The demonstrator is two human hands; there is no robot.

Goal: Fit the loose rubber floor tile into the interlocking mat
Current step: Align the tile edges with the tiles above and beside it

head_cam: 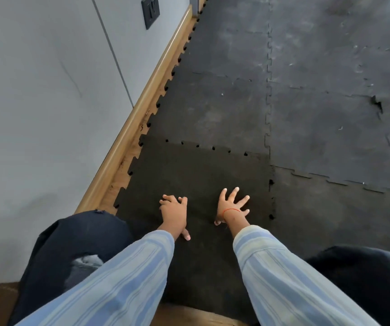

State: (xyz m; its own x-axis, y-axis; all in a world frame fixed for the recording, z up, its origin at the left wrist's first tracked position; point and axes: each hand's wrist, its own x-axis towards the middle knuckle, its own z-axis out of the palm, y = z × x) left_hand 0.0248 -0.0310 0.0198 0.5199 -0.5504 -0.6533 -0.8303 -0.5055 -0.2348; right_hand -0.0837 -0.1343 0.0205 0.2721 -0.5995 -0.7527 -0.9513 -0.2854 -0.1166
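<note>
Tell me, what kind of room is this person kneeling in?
Probably a home gym or play room still being fitted out: dark interlocking rubber floor mat over a wooden floor, a grey wall with a dark wall socket, both hands pressing the darker loose tile.

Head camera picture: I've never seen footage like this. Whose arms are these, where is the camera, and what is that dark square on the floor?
There is no machine here. A person wears a wide-angle camera on the head, so you look forward and down along their own arms in striped sleeves, with their knees at the lower corners.

Both hands lie flat with fingers spread: the left hand and the right hand, which has a thin red thread at the wrist. They hold nothing; they press on the loose rubber tile, the darker square.

Around it lies the interlocking mat, grey tiles joined by jigsaw-like teeth. The tile's far and right edges meet the mat, though small gaps show between some teeth, so it may not be fully seated. On the left run a wooden skirting board and a grey wall.
</note>
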